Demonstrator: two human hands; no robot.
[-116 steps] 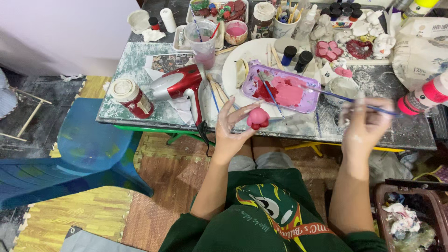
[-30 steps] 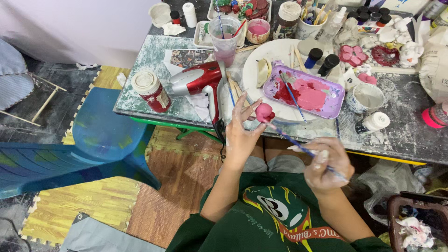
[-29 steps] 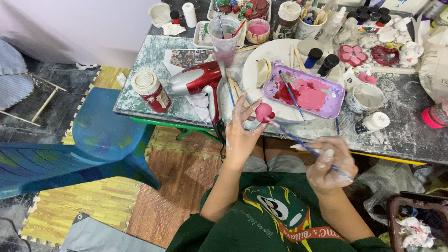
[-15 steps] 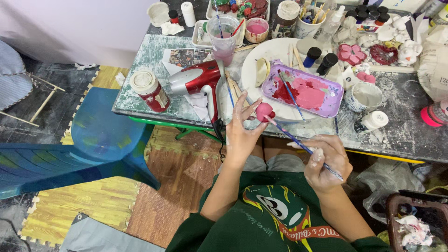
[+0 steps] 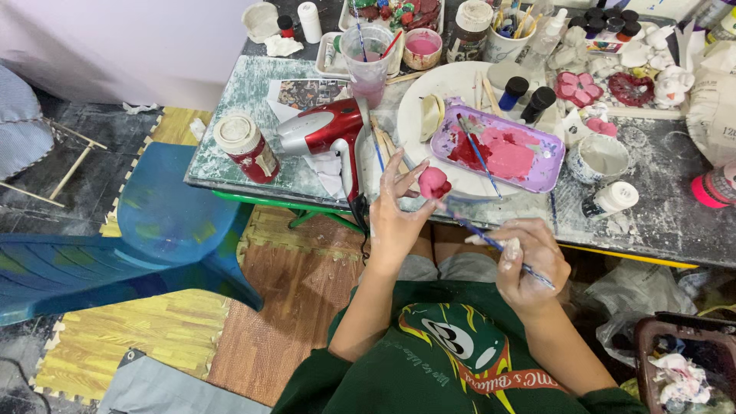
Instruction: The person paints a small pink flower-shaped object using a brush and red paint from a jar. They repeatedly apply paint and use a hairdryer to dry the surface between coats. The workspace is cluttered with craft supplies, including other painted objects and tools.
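on paint-smeared grey table [image 5: 659, 207], purple tray [image 5: 537, 172]; blue chair [image 5: 153, 238] alongside

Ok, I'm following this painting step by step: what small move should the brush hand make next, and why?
Probably bring the brush tip up onto the small pink piece. The left hand holds that piece up in its fingertips, and the right hand aims the brush at it with the tip just short of touching.
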